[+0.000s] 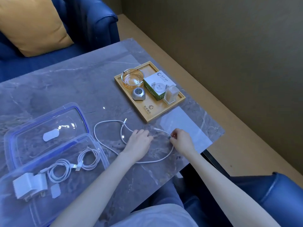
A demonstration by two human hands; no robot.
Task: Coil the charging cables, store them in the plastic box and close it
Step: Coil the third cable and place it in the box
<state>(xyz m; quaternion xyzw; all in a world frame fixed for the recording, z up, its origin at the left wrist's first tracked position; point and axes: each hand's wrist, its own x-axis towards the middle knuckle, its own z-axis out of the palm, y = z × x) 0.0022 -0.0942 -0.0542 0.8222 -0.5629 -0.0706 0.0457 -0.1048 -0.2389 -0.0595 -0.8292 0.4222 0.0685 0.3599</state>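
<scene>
Cable (pixel 105 145) sprawls loose on table (pixel 65 89), beside open box (pixel 100 154) (two coils already inside). Right hand (pixel 181 139) pinches it near one end; left hand (pixel 139 140) rests on it, grip unclear. Coiling just starting; next, gather loops evenly.

Both forearms are bare from elbow to wrist, with no sleeves, watch, bracelet or rings showing. The left hand (pixel 139 141) and right hand (pixel 181 140) wear no gloves. A pale, light-coloured garment (pixel 157 217) covers the lap.

Glossy marble table (pixel 73 89), clear plastic box (pixel 98 154), wooden tray (pixel 129 99)
</scene>
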